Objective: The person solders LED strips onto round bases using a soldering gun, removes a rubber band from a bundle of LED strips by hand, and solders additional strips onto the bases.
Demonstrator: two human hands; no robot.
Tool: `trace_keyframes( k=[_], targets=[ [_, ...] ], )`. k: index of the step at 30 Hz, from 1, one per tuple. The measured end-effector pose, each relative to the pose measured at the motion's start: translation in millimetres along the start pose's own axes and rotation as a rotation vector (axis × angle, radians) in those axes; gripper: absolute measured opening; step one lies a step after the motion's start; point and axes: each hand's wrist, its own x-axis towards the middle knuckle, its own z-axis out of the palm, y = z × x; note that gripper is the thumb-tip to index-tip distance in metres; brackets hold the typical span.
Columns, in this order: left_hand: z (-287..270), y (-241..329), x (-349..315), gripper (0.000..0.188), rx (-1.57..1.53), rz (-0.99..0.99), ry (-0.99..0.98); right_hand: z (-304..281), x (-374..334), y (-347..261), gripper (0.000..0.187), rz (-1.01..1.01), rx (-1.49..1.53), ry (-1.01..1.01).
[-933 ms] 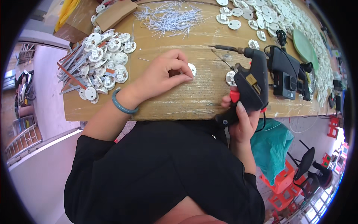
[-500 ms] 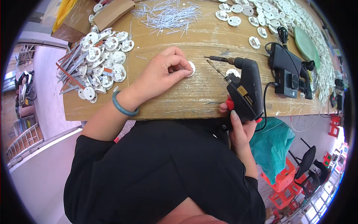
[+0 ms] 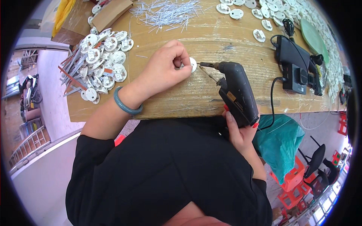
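Note:
My left hand (image 3: pixel 166 66), with a grey-green bangle (image 3: pixel 127 101) at the wrist, pinches a small white round disc (image 3: pixel 193 64) at the table's middle. The fingers partly cover the disc. In my right hand (image 3: pixel 241 133) is a black soldering gun (image 3: pixel 238 90) with a red trigger, gripped at its handle by the table's front edge. Its tip points left and comes up to the disc's right edge; whether they touch I cannot tell. A thin feed tube runs below the tip.
Left lies a heap of white discs with flat strips (image 3: pixel 96 56), by a cardboard box (image 3: pixel 77 28). Thin white wires (image 3: pixel 166 15) are spread at the back. More discs (image 3: pixel 259 35), a green plate (image 3: pixel 312 35) and corded black devices (image 3: pixel 292 56) occupy the right. A teal bag (image 3: pixel 281 141) hangs below.
The soldering gun has moved left, bringing its tip to the disc in my left hand. The disc behind the gun is now hidden. My left hand has barely shifted.

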Motion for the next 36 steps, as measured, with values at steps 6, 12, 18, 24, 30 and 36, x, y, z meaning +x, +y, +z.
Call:
trace_keyframes(
  k=[6, 12, 18, 24, 30, 36],
  targets=[
    [1, -1, 2, 0.011, 0.014, -0.03, 0.009, 3, 5, 1, 0.044, 0.056, 0.031, 0.014],
    [6, 3, 4, 0.014, 0.03, -0.002, 0.067, 3, 8, -2, 0.043, 0.049, -0.016, 0.008],
    [6, 2, 4, 0.014, 0.019, -0.012, 0.058, 2, 8, -6, 0.042, 0.074, -0.064, 0.009],
    [5, 4, 4, 0.014, 0.011, -0.027, 0.05, 3, 10, -9, 0.043, 0.131, 0.014, 0.007],
    [5, 4, 4, 0.014, 0.011, -0.028, 0.048, 2, 10, -9, 0.044, 0.136, -0.003, 0.009],
    [6, 3, 4, 0.015, 0.01, -0.035, 0.054, 2, 11, -8, 0.045, 0.108, -0.021, -0.01]
  ],
)
